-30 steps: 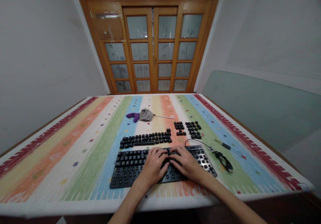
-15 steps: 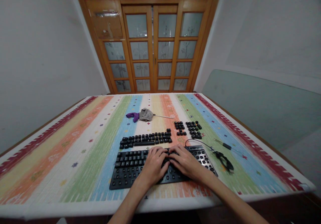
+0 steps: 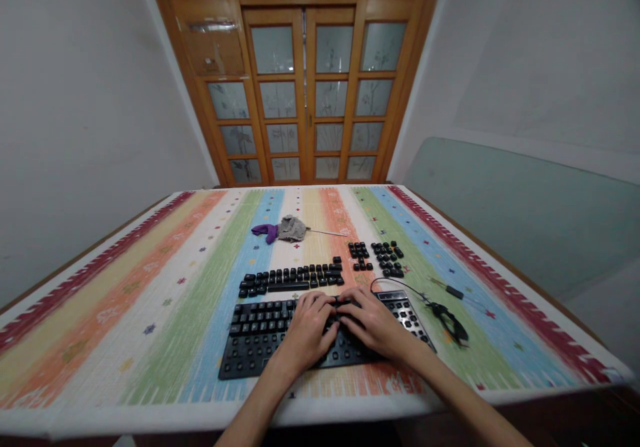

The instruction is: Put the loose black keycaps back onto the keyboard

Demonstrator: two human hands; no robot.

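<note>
From my remote seat, through the head camera, I see a black keyboard (image 3: 250, 353) lying flat near the close edge of a counter (image 3: 150, 280) covered by a striped, multicoloured cloth. At the keyboard's left end, the upper rows wear keycaps while the lower rows show bare switches; its right end is bare too.

My left hand (image 3: 311, 323) and right hand (image 3: 374, 321) both rest over the middle of the keyboard, fingers bent and almost meeting. The hands cover what is under them, so I cannot tell whether either grip is pinching a key.

Just beyond the keyboard sits a block of loose keycaps (image 3: 300, 277), including a long bar (image 3: 289, 287). Past its right end stand two smaller groups, arrow-side caps (image 3: 359, 252) and number-pad caps (image 3: 388, 259). A cable (image 3: 453, 327) leaves the keyboard's far edge and lies bundled to its right, near a thin tool (image 3: 454, 292) with a dark handle. Farther beyond the keyboard are a grey cloth (image 3: 291, 229), a purple piece (image 3: 267, 233) touching it, and a slender rod (image 3: 327, 233).
</note>
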